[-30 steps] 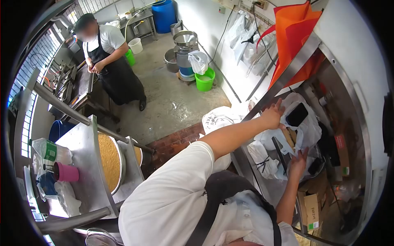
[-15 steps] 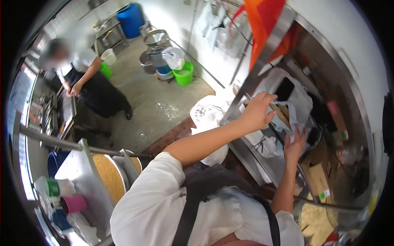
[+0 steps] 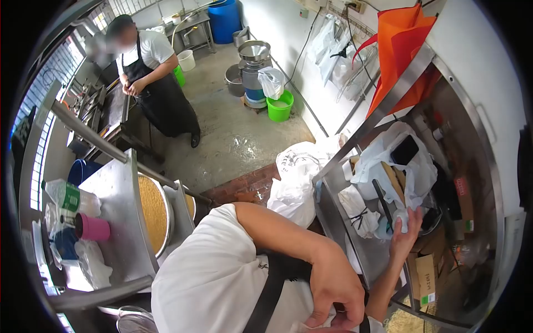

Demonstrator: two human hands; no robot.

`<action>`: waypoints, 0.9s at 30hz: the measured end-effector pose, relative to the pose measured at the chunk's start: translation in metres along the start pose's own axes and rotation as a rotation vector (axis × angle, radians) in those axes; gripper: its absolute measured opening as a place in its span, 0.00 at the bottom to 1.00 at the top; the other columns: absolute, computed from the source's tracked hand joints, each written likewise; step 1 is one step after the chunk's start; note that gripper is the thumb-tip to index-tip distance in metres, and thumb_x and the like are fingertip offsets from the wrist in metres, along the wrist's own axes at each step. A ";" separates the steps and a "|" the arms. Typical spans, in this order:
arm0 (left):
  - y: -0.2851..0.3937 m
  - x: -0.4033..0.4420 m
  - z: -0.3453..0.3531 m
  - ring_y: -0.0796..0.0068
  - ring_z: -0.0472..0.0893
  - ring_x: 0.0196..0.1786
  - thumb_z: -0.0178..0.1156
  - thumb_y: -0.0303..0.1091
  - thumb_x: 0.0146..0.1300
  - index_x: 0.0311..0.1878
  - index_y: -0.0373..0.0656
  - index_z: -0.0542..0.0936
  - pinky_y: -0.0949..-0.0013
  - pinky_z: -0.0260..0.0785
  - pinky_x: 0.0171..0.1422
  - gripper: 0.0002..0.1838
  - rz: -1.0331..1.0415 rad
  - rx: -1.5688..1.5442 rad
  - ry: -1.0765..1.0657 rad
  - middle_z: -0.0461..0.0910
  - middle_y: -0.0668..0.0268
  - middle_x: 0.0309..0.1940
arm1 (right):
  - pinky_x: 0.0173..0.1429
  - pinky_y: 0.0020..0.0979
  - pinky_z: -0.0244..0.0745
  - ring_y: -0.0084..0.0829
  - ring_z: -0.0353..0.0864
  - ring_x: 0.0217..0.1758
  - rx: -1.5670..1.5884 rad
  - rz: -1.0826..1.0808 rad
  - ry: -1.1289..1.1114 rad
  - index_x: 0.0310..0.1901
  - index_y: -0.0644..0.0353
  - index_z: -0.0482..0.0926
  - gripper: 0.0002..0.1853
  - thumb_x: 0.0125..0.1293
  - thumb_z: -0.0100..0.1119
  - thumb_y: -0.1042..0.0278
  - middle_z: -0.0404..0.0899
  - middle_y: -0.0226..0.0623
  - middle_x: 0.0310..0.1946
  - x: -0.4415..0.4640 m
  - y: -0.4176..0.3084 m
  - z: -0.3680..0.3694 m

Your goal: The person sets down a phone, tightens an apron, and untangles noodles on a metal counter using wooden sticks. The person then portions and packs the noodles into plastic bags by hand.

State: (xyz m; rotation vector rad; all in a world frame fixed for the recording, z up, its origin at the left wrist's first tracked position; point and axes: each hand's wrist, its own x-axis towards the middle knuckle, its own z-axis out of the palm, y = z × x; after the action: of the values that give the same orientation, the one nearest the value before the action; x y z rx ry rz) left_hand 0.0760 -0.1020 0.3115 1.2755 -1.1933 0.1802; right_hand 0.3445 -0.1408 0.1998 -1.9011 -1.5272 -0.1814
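Observation:
Drawn in to my chest, my left hand point(image 3: 337, 291) has its fingers curled down against the white shirt point(image 3: 216, 266); what they pinch, if anything, is hidden. My right hand point(image 3: 405, 236) reaches into the metal shelf at right. Its thumb and fingers close around the lower edge of a whitish plastic bag point(image 3: 366, 166). A black phone-like object point(image 3: 405, 150) lies on top of the bag, and brown card-like pieces show inside it. Left of the bag sits a white bundle tied with dark string point(image 3: 358, 213).
A co-worker in a black apron point(image 3: 166, 105) stands by a worktop at upper left. White sacks point(image 3: 291, 188) rest on the floor beside the shelf. A metal post point(image 3: 377, 111) slants across the shelf front. A steel counter point(image 3: 119, 205) with a pan of golden grains point(image 3: 152, 213) is at left.
My left hand has come away from the bag and back to my chest. My right hand stays at the bag, its fingers closer together. The view has shifted, and the co-worker stands in much the same pose.

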 end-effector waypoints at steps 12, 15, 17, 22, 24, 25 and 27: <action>-0.062 0.062 0.023 0.53 0.75 0.43 0.63 0.44 0.70 0.42 0.42 0.74 0.56 0.68 0.48 0.15 -0.066 0.345 0.484 0.74 0.60 0.39 | 0.61 0.39 0.75 0.53 0.80 0.56 0.504 0.062 -0.677 0.59 0.61 0.79 0.22 0.62 0.70 0.71 0.81 0.49 0.53 -0.080 0.031 -0.055; -0.084 0.072 0.029 0.55 0.76 0.41 0.64 0.41 0.70 0.42 0.41 0.76 0.57 0.68 0.47 0.13 -0.132 0.335 0.467 0.76 0.61 0.36 | 0.61 0.38 0.75 0.50 0.80 0.59 0.524 -0.046 -0.682 0.60 0.62 0.79 0.23 0.62 0.68 0.74 0.80 0.49 0.56 -0.099 0.015 -0.085; -0.109 0.075 0.029 0.56 0.78 0.39 0.64 0.39 0.69 0.42 0.41 0.78 0.57 0.68 0.46 0.11 -0.189 0.376 0.500 0.77 0.61 0.34 | 0.64 0.38 0.73 0.48 0.79 0.59 0.537 -0.118 -0.617 0.60 0.62 0.78 0.22 0.63 0.62 0.73 0.79 0.49 0.57 -0.105 0.007 -0.111; -0.139 0.087 0.017 0.64 0.83 0.43 0.65 0.39 0.69 0.49 0.39 0.81 0.62 0.74 0.51 0.14 -0.546 0.352 0.594 0.83 0.61 0.39 | 0.65 0.37 0.71 0.45 0.78 0.57 0.681 0.066 -0.703 0.59 0.63 0.78 0.21 0.64 0.53 0.68 0.79 0.47 0.55 -0.138 0.058 -0.115; -0.155 0.089 0.018 0.64 0.83 0.44 0.65 0.38 0.69 0.49 0.38 0.81 0.62 0.74 0.52 0.14 -0.589 0.369 0.545 0.83 0.61 0.40 | 0.63 0.36 0.72 0.44 0.79 0.55 0.764 0.343 -0.736 0.56 0.63 0.79 0.19 0.64 0.54 0.68 0.80 0.45 0.54 -0.152 0.047 -0.139; -0.161 0.090 0.018 0.64 0.83 0.45 0.65 0.38 0.69 0.50 0.38 0.81 0.62 0.74 0.52 0.14 -0.607 0.339 0.510 0.83 0.61 0.41 | 0.63 0.36 0.72 0.44 0.79 0.55 0.767 0.368 -0.705 0.56 0.62 0.80 0.19 0.64 0.55 0.68 0.80 0.44 0.54 -0.163 0.049 -0.141; -0.169 0.092 0.018 0.64 0.83 0.46 0.64 0.37 0.69 0.50 0.38 0.80 0.62 0.74 0.53 0.13 -0.641 0.289 0.435 0.83 0.60 0.42 | 0.62 0.37 0.73 0.44 0.79 0.55 0.772 0.418 -0.641 0.57 0.61 0.80 0.20 0.64 0.56 0.70 0.81 0.44 0.54 -0.186 0.054 -0.146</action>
State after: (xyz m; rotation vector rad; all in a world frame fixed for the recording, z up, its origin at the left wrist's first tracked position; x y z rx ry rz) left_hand 0.2223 -0.2219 0.2709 1.7041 -0.3620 0.1475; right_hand 0.3807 -0.3808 0.1941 -1.6181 -1.2342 1.1327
